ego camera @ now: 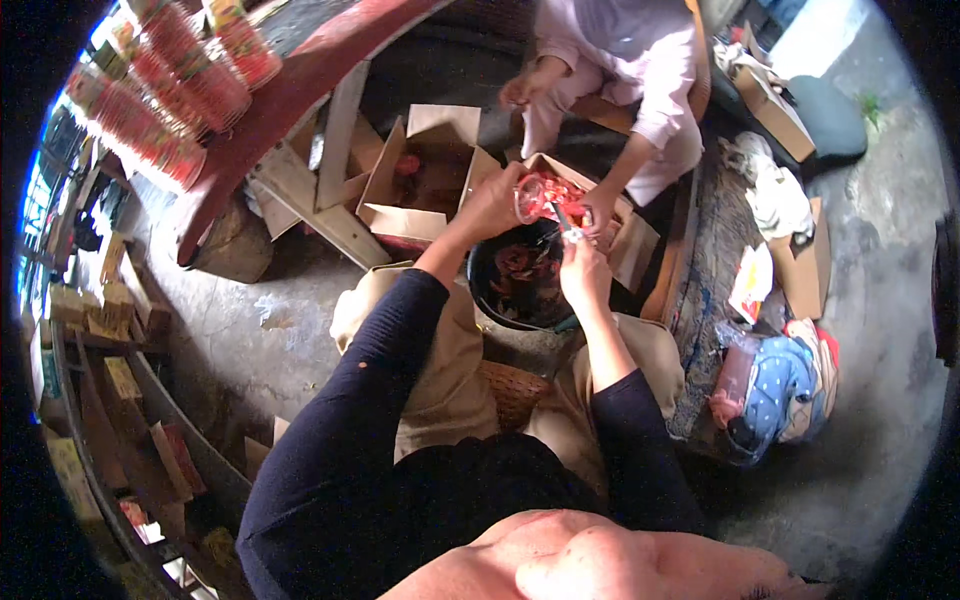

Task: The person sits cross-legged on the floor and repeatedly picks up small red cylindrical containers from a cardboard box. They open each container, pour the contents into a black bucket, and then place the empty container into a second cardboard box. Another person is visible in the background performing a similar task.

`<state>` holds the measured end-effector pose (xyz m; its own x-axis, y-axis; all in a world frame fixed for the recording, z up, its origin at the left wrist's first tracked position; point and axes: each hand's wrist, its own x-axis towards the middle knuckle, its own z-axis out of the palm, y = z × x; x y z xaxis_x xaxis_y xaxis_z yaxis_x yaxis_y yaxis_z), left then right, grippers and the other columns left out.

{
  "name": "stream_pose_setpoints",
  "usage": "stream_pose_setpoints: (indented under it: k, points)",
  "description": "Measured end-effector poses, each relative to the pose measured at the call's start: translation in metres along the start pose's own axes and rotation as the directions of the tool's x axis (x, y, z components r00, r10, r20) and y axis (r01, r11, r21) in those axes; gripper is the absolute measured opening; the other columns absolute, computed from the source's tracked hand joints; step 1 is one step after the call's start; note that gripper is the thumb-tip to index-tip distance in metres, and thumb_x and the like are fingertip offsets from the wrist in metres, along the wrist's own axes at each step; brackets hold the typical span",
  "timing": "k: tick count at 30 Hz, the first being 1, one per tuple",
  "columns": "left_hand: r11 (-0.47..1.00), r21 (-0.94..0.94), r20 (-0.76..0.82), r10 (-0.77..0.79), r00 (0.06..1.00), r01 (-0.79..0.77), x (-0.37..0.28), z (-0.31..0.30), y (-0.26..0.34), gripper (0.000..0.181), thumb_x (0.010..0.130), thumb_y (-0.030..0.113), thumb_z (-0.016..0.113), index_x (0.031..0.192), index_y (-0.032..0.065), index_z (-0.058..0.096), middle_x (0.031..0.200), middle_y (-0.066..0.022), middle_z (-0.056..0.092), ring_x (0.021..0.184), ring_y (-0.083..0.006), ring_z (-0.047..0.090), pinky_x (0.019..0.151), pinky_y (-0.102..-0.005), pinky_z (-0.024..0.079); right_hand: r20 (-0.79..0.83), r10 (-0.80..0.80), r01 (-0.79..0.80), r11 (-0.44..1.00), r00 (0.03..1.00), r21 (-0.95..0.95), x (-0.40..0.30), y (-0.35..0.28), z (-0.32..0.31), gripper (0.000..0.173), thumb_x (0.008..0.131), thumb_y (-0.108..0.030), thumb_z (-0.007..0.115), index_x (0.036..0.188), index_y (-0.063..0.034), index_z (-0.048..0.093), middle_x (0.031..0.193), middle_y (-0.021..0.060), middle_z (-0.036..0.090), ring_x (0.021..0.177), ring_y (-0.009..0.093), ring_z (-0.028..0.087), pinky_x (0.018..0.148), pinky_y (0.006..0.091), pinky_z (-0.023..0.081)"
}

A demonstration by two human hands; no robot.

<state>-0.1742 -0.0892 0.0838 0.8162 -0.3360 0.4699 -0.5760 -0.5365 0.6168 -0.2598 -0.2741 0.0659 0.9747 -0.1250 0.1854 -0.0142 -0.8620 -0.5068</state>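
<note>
My left hand (499, 196) holds a clear plastic cup-like container (529, 198), tilted at the rim of a cardboard box (566, 171). My right hand (585, 271) is closed around the pale handle of a narrow tool with a dark blade (561, 216), perhaps a knife. Its tip points at small red and orange pieces (559, 191), too blurred to name, in the box. Below both hands, between my knees, stands a black bucket (474, 279) with reddish scraps inside. Another person's hand (600, 206) touches the red pieces close to my right hand.
Opposite me sits the other person (611, 67). An open cardboard box (405, 221) stands left of the bucket. Stacks of red-printed cups (199, 82) rest on a red bench (315, 64) at upper left. At right lie a blue dotted cloth bundle (784, 382) and a white cloth (776, 195).
</note>
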Motion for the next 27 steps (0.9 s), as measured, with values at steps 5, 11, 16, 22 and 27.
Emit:
stream_pose_setpoints:
  k: [5, 11, 16, 22, 27]
  points:
    - [0.992, 0.113, -0.034, 0.068, 0.997, -0.064, 0.002, 0.004, 0.008, 0.052, 0.070, 0.024, 0.077, 0.110, 0.0060, 0.049, 0.101, -0.0188, 0.061, 0.100, -0.0391, 0.055, 0.087, -0.0453, 0.041, -0.051, -0.122, 0.119, 0.992, 0.991, -0.050, -0.007, -0.007, -0.002, 0.013, 0.090, -0.018, 0.054, 0.094, -0.0073, 0.059, 0.071, 0.0167, 0.064, 0.066, 0.035, 0.065, 0.060, 0.0456, 0.052]
    - [0.966, 0.233, -0.043, 0.130, 0.991, -0.117, 0.000, 0.008, 0.002, 0.046, 0.073, 0.018, 0.072, 0.110, 0.0048, 0.049, 0.097, -0.0172, 0.060, 0.100, -0.0374, 0.054, 0.086, -0.0457, 0.039, -0.044, -0.274, 0.270, 0.959, 0.961, -0.082, -0.010, -0.007, 0.007, 0.015, 0.089, -0.013, 0.051, 0.100, -0.0065, 0.058, 0.082, 0.0146, 0.063, 0.067, 0.032, 0.066, 0.059, 0.0405, 0.054]
    - [0.974, 0.199, -0.007, 0.115, 0.993, -0.111, 0.000, 0.009, 0.010, 0.046, 0.071, 0.018, 0.072, 0.109, 0.0045, 0.050, 0.098, -0.0165, 0.060, 0.100, -0.0363, 0.054, 0.088, -0.0464, 0.038, -0.069, -0.297, 0.292, 0.953, 0.952, -0.083, -0.005, -0.003, 0.005, 0.014, 0.087, -0.011, 0.049, 0.096, -0.0053, 0.058, 0.084, 0.0152, 0.063, 0.068, 0.032, 0.066, 0.056, 0.0408, 0.053]
    - [0.973, 0.206, 0.032, 0.103, 0.994, -0.107, -0.001, 0.016, 0.003, 0.046, 0.070, 0.017, 0.073, 0.109, 0.0042, 0.051, 0.100, -0.0174, 0.060, 0.101, -0.0361, 0.055, 0.089, -0.0467, 0.040, -0.010, -0.143, 0.143, 0.989, 0.990, -0.043, -0.006, -0.008, -0.005, 0.017, 0.091, -0.018, 0.047, 0.091, -0.0069, 0.061, 0.074, 0.0170, 0.065, 0.068, 0.032, 0.067, 0.059, 0.0438, 0.053]
    - [0.967, 0.199, 0.073, 0.147, 0.987, -0.158, -0.005, 0.016, 0.001, 0.038, 0.075, 0.014, 0.068, 0.109, 0.0072, 0.052, 0.100, -0.0143, 0.060, 0.103, -0.0338, 0.056, 0.094, -0.0484, 0.038, 0.179, -0.057, 0.047, 0.997, 0.982, 0.057, -0.005, -0.002, 0.005, 0.026, 0.092, -0.026, 0.048, 0.089, -0.0039, 0.062, 0.079, 0.0215, 0.066, 0.076, 0.039, 0.066, 0.066, 0.0498, 0.052]
